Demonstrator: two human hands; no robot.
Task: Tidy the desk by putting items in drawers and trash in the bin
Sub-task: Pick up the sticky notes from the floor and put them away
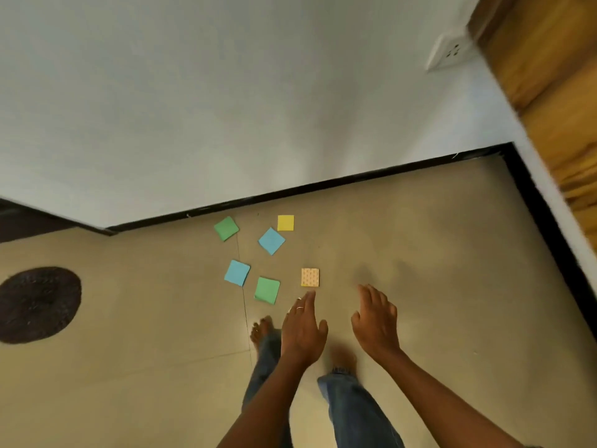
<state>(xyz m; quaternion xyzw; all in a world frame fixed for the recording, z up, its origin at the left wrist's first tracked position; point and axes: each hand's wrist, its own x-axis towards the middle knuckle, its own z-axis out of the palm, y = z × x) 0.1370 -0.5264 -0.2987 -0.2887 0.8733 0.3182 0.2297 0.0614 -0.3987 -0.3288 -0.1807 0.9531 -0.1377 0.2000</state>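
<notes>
Sticky notes [271, 240] lying scattered on the floor [420, 253] near the wall [226, 108]; left hand [302, 331] and right hand [376, 321] hovering above, fingers straight, holding nothing; patterned note [310, 277] just beyond left fingertips.

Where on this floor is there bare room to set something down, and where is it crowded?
Bare floor lies right of the patterned note, out to the black skirting. More lies between the dark round mat and the blue note. The middle is crowded: six paper squares, both hands, left and right, hovering over bare feet.
</notes>
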